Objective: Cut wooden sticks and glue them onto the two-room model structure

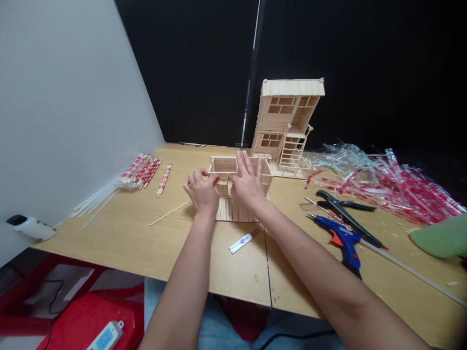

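A small open-topped structure of wooden sticks stands at the table's middle, with a slatted floor in front. My left hand is at its left front corner, thumb and forefinger pressed together there; whatever lies between the fingertips is too small to make out. My right hand rests against the front and inner part of the structure, its fingers spread and pointing away from me. Part of the front wall is hidden behind both hands. One loose stick lies on the table left of my left hand.
A taller stick house stands behind. At right lie a blue glue gun, black-handled cutters, crumpled wrappers and a green object. Wrapped chopsticks lie left. A white knife-like tool is near the front.
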{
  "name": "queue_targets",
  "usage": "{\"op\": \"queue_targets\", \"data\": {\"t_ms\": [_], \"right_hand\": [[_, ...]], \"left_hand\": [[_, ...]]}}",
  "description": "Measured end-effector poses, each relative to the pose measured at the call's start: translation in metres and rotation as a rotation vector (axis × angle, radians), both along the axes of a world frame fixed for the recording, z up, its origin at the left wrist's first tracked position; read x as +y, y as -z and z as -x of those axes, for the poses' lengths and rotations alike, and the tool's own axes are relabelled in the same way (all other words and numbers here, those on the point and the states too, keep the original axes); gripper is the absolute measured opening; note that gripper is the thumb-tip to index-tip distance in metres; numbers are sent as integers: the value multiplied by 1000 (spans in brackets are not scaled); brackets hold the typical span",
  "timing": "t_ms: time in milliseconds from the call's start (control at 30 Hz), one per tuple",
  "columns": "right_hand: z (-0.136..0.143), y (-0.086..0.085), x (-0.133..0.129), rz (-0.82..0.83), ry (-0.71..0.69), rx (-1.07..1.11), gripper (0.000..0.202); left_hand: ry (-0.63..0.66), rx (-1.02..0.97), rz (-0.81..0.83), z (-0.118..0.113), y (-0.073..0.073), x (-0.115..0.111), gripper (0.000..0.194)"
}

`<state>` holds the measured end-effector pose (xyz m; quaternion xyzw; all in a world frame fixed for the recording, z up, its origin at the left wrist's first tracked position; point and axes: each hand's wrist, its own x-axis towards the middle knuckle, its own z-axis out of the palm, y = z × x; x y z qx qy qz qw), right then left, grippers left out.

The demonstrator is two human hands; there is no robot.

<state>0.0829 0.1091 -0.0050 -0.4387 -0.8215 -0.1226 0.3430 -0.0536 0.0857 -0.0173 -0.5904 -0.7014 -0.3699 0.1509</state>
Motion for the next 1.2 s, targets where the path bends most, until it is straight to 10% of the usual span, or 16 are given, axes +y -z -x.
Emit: {"op": "queue_targets", "data": {"t_ms": [1200], "right_hand": [[-1, 0, 0, 46, 9, -18, 16]], "left_hand": [[-9, 65, 19, -8, -10, -3, 21]]}}
